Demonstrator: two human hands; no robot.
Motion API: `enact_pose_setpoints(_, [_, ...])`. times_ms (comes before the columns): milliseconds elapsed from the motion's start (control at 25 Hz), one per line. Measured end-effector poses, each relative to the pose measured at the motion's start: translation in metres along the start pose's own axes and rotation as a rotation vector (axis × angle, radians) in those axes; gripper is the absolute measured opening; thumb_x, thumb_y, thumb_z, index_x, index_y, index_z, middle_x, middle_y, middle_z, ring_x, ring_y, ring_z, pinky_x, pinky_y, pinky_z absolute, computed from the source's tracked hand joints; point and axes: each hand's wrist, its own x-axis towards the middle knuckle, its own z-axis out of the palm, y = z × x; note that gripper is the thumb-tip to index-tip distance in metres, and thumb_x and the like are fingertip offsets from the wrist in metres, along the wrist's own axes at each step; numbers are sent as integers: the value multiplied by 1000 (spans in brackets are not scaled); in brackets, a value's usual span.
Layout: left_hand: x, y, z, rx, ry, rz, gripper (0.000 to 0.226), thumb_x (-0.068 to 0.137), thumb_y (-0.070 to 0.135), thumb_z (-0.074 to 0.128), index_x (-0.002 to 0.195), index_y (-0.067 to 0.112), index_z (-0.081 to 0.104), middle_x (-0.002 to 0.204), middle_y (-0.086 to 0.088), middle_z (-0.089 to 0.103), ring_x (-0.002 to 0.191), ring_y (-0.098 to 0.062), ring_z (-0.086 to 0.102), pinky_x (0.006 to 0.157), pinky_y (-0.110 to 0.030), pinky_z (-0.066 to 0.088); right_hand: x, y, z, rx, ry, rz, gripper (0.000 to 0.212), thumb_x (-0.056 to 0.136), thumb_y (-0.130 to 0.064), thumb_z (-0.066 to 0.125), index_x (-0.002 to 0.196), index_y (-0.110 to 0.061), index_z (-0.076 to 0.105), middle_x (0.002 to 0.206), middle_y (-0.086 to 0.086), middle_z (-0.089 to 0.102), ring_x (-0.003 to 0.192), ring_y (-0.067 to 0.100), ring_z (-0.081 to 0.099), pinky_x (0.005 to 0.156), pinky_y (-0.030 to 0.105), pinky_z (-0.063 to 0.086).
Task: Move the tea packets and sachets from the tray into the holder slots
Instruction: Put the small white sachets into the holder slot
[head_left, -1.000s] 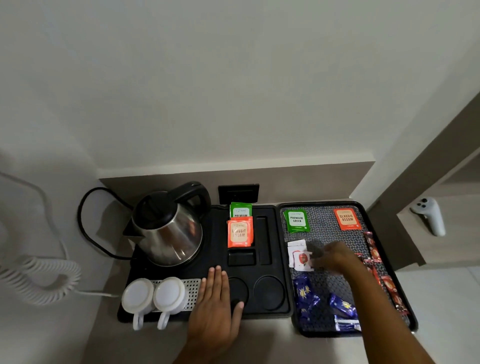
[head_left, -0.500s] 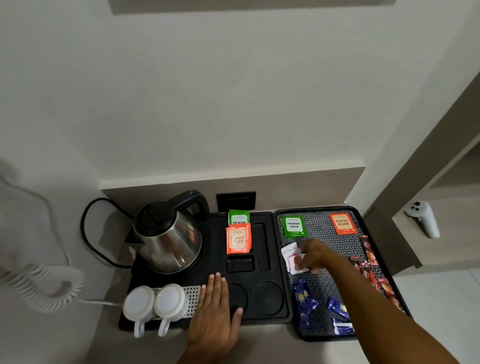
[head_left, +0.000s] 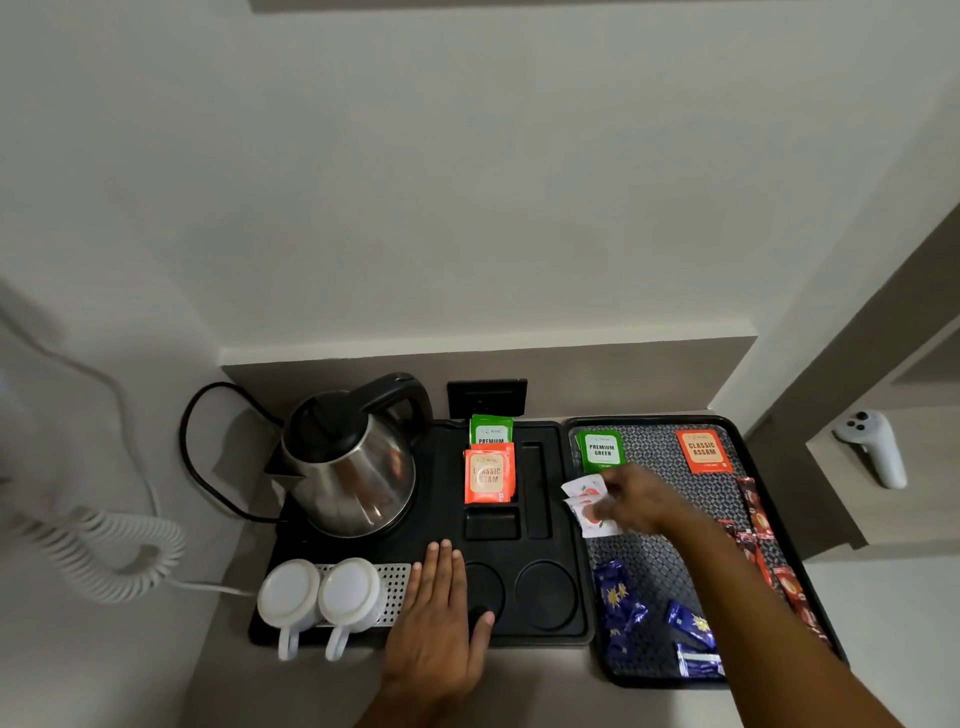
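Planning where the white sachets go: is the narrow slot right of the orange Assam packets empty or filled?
Empty. The narrow slot shows only dark recess, while the Assam packets fill the neighbouring one.

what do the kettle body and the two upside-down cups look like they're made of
Kettle: polished metal, probably stainless steel, since it mirrors its surroundings; lid and handle look like matte black plastic.
Cups: glossy white, likely ceramic, judging by the smooth shine and thick handles.
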Motion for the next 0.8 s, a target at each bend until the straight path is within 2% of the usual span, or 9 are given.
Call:
enact_pose_setpoints(80, [0, 0, 0, 3, 2, -2, 77, 90, 53, 36, 141, -4, 29, 151, -21, 23, 141, -33, 13, 108, -46, 14, -1, -22, 8, 61, 31, -85, 13, 81, -22, 78, 85, -27, 67, 77, -5, 71, 65, 3, 67, 55, 19, 50])
enact_pose_setpoints(160, [0, 0, 0, 4, 2, -6, 77, 90, 53, 37, 142, -4, 29, 151, -21, 23, 141, -33, 12, 109, -45, 12, 3, -44, 23, 91, 26, -142, 16, 81, -19, 78, 79, -28, 65, 72, -6, 70, 59, 1, 66, 50, 16, 49])
enact_pose_setpoints(240, [0, 0, 0, 7, 4, -9, 78, 89, 52, 38, 141, -4, 30, 151, -21, 24, 140, -33, 12, 109, -45, 11, 8, -57, 41, 183, 16, -194, 17, 80, -18, 79, 86, -30, 67, 77, -8, 73, 64, 3, 70, 53, 17, 51])
enact_pose_setpoints(320, [1, 0, 0, 6, 3, -11, 78, 88, 52, 39, 140, -4, 32, 150, -22, 27, 140, -34, 16, 108, -45, 12, 14, -62, 62, 255, 39, -240, 20, 80, -20, 79, 90, -33, 68, 83, -11, 74, 66, -3, 70, 56, 13, 51])
enact_pose_setpoints(440, [1, 1, 0, 5, 1, -12, 78, 87, 52, 39, 139, -5, 34, 148, -23, 29, 139, -35, 19, 107, -45, 13, 20, -56, 88, 181, 35, -275, 26, 81, -25, 77, 106, -26, 72, 90, -13, 73, 67, -10, 64, 65, 10, 47])
enact_pose_setpoints(600, [2, 1, 0, 17, 12, -12, 77, 88, 53, 39, 140, -4, 33, 149, -22, 28, 139, -34, 18, 108, -44, 11, 24, -49, 93, 139, 67, -310, 20, 82, -41, 70, 99, -30, 69, 82, -18, 69, 76, -8, 64, 68, 13, 50])
enact_pose_setpoints(720, [1, 1, -1, 12, 6, -13, 77, 88, 53, 39, 140, -4, 32, 149, -21, 28, 139, -33, 17, 108, -44, 10, 26, -52, 89, 164, 90, -308, 15, 93, -38, 58, 96, -27, 68, 97, -6, 74, 85, 5, 70, 77, 28, 61])
enact_pose_setpoints(800, [1, 1, -1, 8, 9, -12, 77, 88, 53, 38, 141, -4, 32, 150, -21, 27, 140, -33, 16, 108, -44, 10, 28, -55, 92, 113, 83, -302, 19, 96, -31, 55, 100, -21, 71, 106, 2, 73, 90, 12, 70, 83, 36, 61])
